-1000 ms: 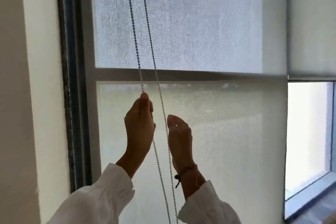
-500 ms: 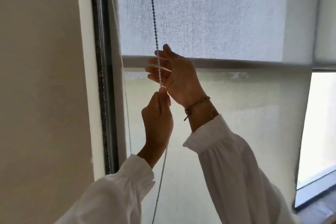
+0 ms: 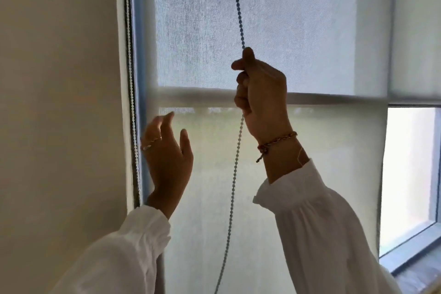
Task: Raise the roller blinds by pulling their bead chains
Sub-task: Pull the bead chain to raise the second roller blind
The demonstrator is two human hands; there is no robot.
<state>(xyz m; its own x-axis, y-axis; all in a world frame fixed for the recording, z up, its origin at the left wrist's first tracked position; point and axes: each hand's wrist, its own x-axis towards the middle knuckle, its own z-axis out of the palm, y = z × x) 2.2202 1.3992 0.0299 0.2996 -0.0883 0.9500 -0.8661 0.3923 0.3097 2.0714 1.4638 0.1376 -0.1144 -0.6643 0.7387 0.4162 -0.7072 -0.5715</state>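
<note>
A pale translucent roller blind (image 3: 298, 174) covers the window in front of me. One strand of its bead chain (image 3: 238, 14) runs down the middle of the view. My right hand (image 3: 261, 95) grips this strand, fingers curled round it, and the chain hangs slack below the fist. The other strand of the bead chain (image 3: 130, 79) hangs by the window frame at the left. My left hand (image 3: 167, 157) is lower and to the left, fingers loosely spread, holding nothing, close to that strand.
A beige wall (image 3: 59, 102) fills the left side. A second blind (image 3: 417, 31) at the right is partly raised, with bare glass (image 3: 408, 174) and a grey sill (image 3: 420, 270) below it.
My left hand has let go of the chain and moved left and down. My right hand has closed round the chain, higher up. The other strand has swung to the window frame.
</note>
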